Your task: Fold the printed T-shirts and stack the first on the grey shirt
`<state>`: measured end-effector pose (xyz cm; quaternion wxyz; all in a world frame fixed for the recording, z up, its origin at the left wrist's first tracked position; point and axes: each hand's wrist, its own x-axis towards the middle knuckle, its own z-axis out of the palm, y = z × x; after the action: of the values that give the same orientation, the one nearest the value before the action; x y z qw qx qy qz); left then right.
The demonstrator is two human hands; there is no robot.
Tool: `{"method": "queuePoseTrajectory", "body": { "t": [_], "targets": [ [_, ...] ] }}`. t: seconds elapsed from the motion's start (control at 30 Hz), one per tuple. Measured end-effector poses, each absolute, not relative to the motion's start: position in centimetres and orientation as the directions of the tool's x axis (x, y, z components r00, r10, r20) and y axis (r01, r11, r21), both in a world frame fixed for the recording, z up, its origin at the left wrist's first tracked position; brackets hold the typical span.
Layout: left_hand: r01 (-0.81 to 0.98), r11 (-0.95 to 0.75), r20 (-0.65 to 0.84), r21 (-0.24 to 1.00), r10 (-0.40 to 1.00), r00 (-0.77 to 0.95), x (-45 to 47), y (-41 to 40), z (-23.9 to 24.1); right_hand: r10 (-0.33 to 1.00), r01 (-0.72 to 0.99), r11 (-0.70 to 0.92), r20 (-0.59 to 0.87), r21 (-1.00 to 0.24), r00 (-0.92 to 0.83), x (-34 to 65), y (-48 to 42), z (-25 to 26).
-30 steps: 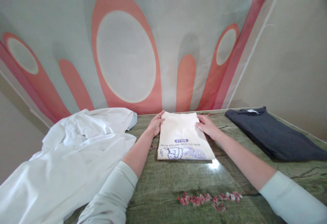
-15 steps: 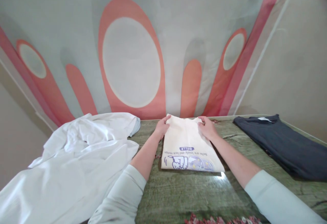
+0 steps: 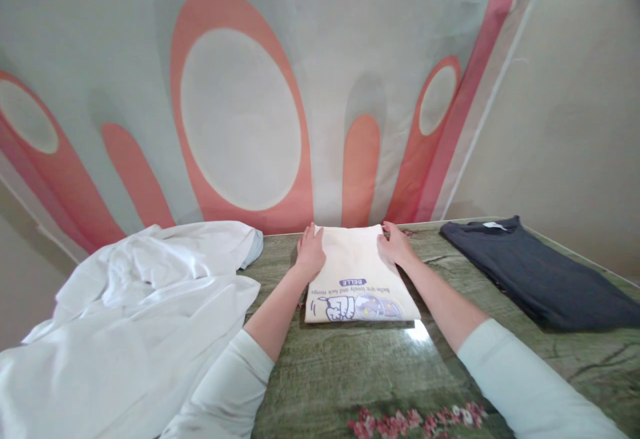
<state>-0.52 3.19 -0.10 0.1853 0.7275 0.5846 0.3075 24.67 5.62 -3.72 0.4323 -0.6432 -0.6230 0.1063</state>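
Note:
A folded cream T-shirt (image 3: 357,272) with a purple cartoon print and the word BELLE lies flat on the green table (image 3: 350,372), close to the wall. My left hand (image 3: 310,252) rests on its far left edge, fingers stretched out flat. On the far right corner lies my right hand (image 3: 395,245), its fingers also laid on the cloth. Neither hand lifts the shirt. Both arms wear pale long sleeves pushed up the forearm.
A heap of crumpled white cloth (image 3: 125,319) covers the table's left side. A folded dark grey T-shirt (image 3: 535,272) lies at the right. A wall hanging with red and white ovals (image 3: 240,119) rises right behind the table. Pink flower print (image 3: 415,419) marks the near tabletop.
Half a second ago both hands pinched the shirt's far edge and held it raised. Now that edge lies flat and the hands rest on it.

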Motion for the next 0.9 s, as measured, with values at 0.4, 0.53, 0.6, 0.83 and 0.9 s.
{"method": "queuePoseTrajectory", "body": {
  "t": [0.4,0.53,0.6,0.83,0.9],
  "targets": [
    [0.853,-0.491,-0.140,0.175,0.845,0.515,4.0,-3.0,2.4,0.901,0.763,0.119,0.391,-0.635,0.186,25.1,4.5,-3.0],
    [0.854,-0.492,-0.149,0.169,0.844,0.516,4.1,-3.0,2.3,0.914,0.778,0.118,0.374,-0.617,0.157,25.0,4.1,-2.6],
    [0.854,-0.493,-0.150,0.168,0.843,0.516,4.1,-2.9,2.3,0.917,0.783,0.116,0.370,-0.611,0.153,25.0,4.1,-2.5],
    [0.856,-0.490,-0.159,0.166,0.843,0.514,4.2,-2.8,2.4,0.904,0.792,0.102,0.388,-0.602,0.178,24.9,4.2,-2.5],
    [0.854,-0.493,-0.155,0.168,0.842,0.516,4.1,-2.9,2.5,0.897,0.794,0.116,0.407,-0.596,0.174,24.8,4.2,-2.5]
  ]
}}
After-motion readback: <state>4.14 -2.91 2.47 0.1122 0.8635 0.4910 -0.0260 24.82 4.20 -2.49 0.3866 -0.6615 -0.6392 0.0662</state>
